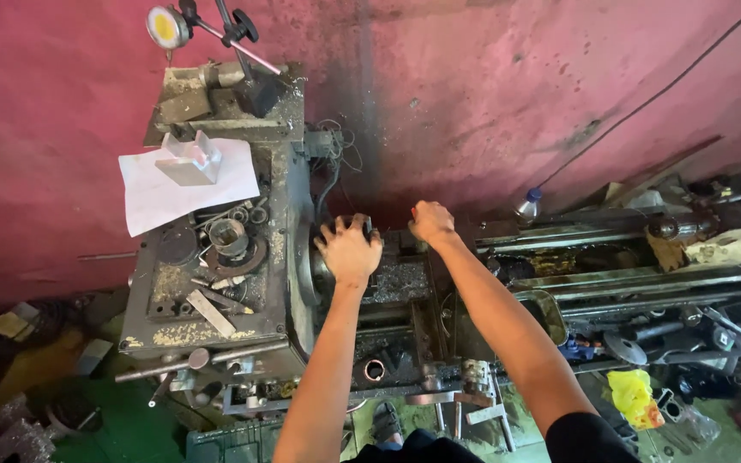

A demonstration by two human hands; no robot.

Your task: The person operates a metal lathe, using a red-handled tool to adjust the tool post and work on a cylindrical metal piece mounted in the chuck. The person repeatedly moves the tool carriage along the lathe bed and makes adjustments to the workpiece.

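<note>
Left hand (349, 250) lies spread, fingers apart, on the lathe chuck (329, 257). Right hand (431, 222) is closed on a small red-tipped tool (412, 211) just beside the chuck.

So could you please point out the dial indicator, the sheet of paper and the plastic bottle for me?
dial indicator (165, 27), head view, yellow face.
sheet of paper (152, 201), head view, bare lower left part.
plastic bottle (527, 206), head view, clear body below the blue cap.

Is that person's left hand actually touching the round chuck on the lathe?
Touching: the head view shows the left hand spread flat over the chuck, fingers pressed on its rim.
</note>
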